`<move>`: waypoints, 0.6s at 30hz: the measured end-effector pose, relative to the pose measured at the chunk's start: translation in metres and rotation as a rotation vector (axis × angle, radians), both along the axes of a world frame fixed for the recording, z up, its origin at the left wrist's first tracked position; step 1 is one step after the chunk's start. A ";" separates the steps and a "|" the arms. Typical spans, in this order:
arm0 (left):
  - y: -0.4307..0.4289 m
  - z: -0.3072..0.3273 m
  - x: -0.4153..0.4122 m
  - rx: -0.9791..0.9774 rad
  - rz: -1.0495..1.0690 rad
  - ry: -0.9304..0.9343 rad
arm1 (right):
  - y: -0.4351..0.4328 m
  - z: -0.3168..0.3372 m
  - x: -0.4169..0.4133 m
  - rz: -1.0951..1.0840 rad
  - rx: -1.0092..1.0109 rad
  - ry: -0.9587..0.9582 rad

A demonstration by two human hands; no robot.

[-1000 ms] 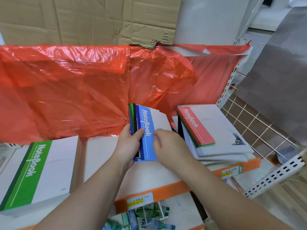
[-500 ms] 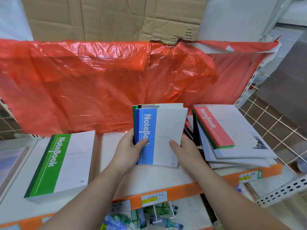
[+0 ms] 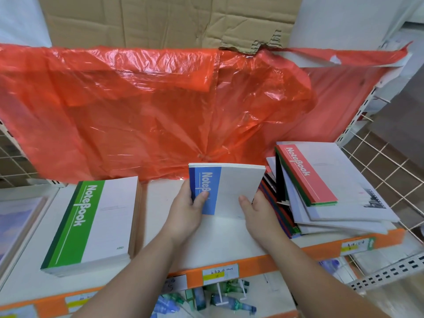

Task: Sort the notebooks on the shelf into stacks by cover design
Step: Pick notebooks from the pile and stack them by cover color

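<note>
At frame centre, both grips are clamped on the blue-banded notebooks [image 3: 231, 189]: left hand [image 3: 185, 212] at the spine edge, right hand [image 3: 259, 214] at the open edge. Their long axis runs up-frame, over bare shelf [image 3: 229, 244] between the green stack [image 3: 96, 223] at lower left and the mixed pile [image 3: 332, 203] at right.

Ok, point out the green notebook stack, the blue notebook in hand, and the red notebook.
green notebook stack [image 3: 85, 216]: head view, green band of top cover.
blue notebook [image 3: 238, 187]: head view, white part of cover.
red notebook [image 3: 307, 173]: head view, red band of cover.
</note>
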State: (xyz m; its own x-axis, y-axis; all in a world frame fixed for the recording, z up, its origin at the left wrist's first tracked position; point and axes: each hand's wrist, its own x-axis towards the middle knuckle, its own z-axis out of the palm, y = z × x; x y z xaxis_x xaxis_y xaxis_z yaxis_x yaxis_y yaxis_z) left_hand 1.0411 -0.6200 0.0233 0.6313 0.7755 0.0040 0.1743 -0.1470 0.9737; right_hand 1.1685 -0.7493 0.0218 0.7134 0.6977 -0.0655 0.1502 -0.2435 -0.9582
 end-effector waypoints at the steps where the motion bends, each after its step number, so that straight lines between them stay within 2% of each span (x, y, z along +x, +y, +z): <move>1: 0.000 -0.003 -0.001 -0.010 -0.003 0.018 | -0.001 -0.001 -0.001 0.015 -0.020 0.002; 7: 0.002 -0.002 0.002 -0.005 -0.016 0.060 | 0.000 0.000 0.000 0.023 -0.079 -0.038; 12: 0.009 0.024 -0.001 0.114 0.014 0.011 | 0.009 0.024 0.000 0.023 -0.029 -0.171; 15: 0.018 0.043 -0.016 0.158 0.144 -0.005 | 0.024 0.045 -0.007 0.073 0.018 -0.233; 18: 0.025 0.056 -0.043 0.143 0.307 -0.017 | 0.046 0.062 -0.026 0.151 0.032 -0.191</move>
